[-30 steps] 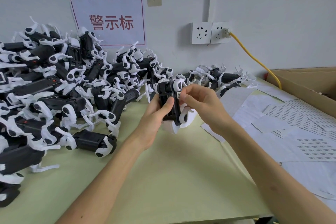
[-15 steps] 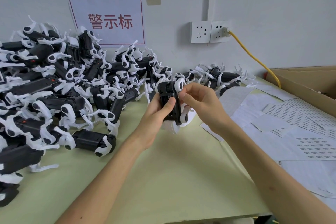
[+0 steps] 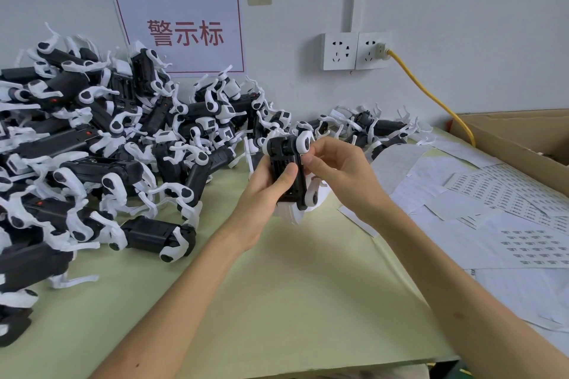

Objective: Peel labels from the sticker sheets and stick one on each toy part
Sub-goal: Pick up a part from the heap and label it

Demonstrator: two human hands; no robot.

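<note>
Gripping toy part [image 3: 281,154], left hand [image 3: 261,194]; right hand [image 3: 338,169] pinches its edge, label hidden; cardboard box [image 3: 508,144] cropped, contents unclear.

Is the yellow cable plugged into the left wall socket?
No, the yellow cable goes into the right socket; the left socket has nothing in it.

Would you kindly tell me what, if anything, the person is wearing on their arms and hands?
Nothing worn shows. The left hand and right hand are bare, with no gloves, rings or tape. The left forearm and right forearm are also bare, with no sleeve, watch or wristband in view down to the picture's lower edge. The one nail plainly visible is short and unpainted.
</note>
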